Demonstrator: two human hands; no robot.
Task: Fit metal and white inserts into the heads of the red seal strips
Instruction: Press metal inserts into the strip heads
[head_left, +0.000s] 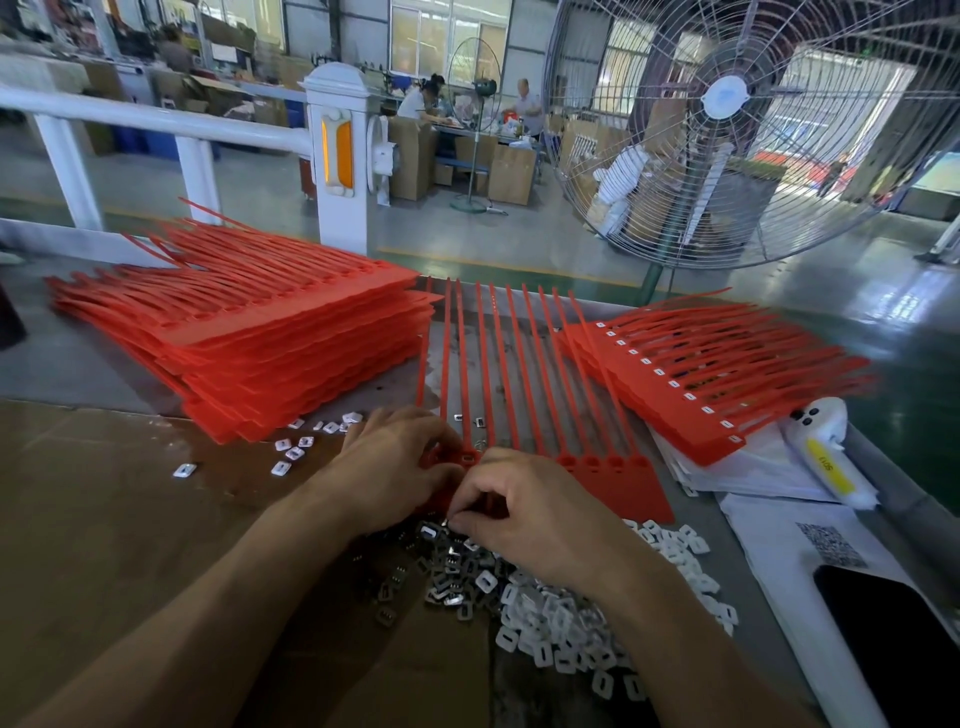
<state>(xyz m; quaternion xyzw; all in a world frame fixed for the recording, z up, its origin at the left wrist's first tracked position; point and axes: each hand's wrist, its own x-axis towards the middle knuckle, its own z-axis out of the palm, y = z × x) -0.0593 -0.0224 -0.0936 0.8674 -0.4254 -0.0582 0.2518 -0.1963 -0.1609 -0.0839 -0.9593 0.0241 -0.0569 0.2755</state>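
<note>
factory counter (78, 364): left hand (395, 467) pins the red strip sheet (613, 467) steady; right hand (524, 514) pinches a metal insert (451, 521) from the pile (441, 571) beside the heads.

Grey worktop (78, 358) is carrying a brown cardboard sheet (104, 519), a tall red strip stack (270, 332) at left, a spread strip set (519, 374) at centre, a smaller stack (717, 374) at right, loose metal inserts (441, 577), white inserts (561, 623), printed papers (779, 540) and a dark phone (893, 639).
</note>
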